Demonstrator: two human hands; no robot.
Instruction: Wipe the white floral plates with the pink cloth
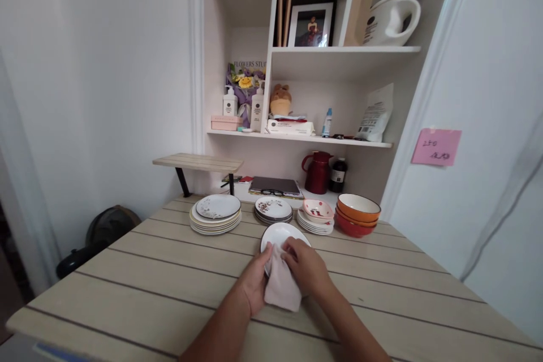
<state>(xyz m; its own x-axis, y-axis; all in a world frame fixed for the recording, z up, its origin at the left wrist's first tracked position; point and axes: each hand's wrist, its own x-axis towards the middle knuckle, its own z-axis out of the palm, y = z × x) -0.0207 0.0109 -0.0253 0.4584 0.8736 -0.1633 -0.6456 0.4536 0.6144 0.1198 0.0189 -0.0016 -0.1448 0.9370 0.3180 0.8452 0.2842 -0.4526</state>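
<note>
- Gripping one white plate (283,232) in left hand (256,276), with fingertips hidden.
- Pinching one cloth (283,287) over white plate with right hand (306,263).
- Beyond white plate: three plate stacks (274,207), hard to count by layer.

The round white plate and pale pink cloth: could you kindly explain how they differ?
The round white plate has a dark rim; the pale pink fabric cloth shows no dark border. The plate's outline curves; the cloth hangs loosely. Both are between the left hand and right hand.
</note>
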